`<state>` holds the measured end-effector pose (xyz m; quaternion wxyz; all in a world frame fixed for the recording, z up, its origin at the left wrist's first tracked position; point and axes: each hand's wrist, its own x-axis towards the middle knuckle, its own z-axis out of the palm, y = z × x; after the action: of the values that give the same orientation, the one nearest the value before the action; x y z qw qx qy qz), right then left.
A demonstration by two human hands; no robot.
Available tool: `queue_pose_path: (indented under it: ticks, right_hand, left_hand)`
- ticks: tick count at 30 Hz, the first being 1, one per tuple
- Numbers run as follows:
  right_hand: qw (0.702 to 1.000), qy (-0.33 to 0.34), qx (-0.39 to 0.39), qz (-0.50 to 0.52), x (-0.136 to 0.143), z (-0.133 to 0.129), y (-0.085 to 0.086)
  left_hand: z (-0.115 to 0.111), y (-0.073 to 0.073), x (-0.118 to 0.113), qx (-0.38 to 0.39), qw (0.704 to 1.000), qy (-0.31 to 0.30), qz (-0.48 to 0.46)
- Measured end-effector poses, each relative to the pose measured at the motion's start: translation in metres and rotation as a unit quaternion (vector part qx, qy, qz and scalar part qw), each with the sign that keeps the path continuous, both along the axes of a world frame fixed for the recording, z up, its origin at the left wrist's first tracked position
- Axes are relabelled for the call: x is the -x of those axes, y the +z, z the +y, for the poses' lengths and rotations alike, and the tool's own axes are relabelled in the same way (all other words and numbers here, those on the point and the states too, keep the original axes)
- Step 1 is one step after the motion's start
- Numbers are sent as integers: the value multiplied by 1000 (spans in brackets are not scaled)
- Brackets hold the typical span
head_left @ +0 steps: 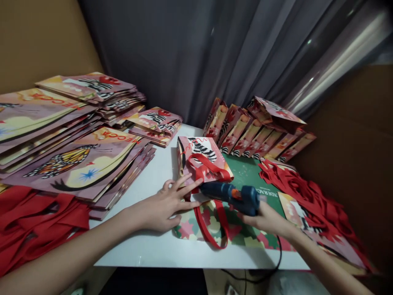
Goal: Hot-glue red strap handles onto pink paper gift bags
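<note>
A blue glue gun (229, 193) is held in my right hand (266, 219), its nozzle pointing left at the near edge of a small paper bag (205, 150). That bag lies on its side, with zebra stripes and red shapes printed on it. A red ribbon handle (208, 162) loops over the bag, and another red ribbon (210, 235) hangs toward me. My left hand (167, 207) rests with fingers spread at the bag's near left corner, touching the bag and the ribbon. Under the bag is a green and camouflage-patterned sheet (245, 231).
Stacks of flat printed bags (76, 164) fill the left side. Red ribbons (39, 221) lie at the near left, more red ribbons (307, 196) at the right. Standing bags (245, 133) line the back by a grey curtain (172, 53). A black cord (278, 258) hangs over the white table's (162, 252) front edge.
</note>
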<state>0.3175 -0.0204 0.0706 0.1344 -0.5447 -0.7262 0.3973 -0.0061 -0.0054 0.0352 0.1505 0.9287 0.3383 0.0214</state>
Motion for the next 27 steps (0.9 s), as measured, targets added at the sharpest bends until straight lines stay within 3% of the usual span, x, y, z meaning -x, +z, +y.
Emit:
queue_pose_path:
  ticks: [9, 18, 27]
  right_hand:
    - [994, 85, -35, 50, 13, 25, -14]
    - [989, 132, -57, 41, 11, 42, -24]
    - [994, 86, -66, -10, -2, 34, -13]
  left_hand:
    - [5, -15, 6, -33, 999, -1, 2]
    - [4, -14, 6, -44, 999, -4, 18]
    - [4, -13, 6, -38, 999, -13, 18]
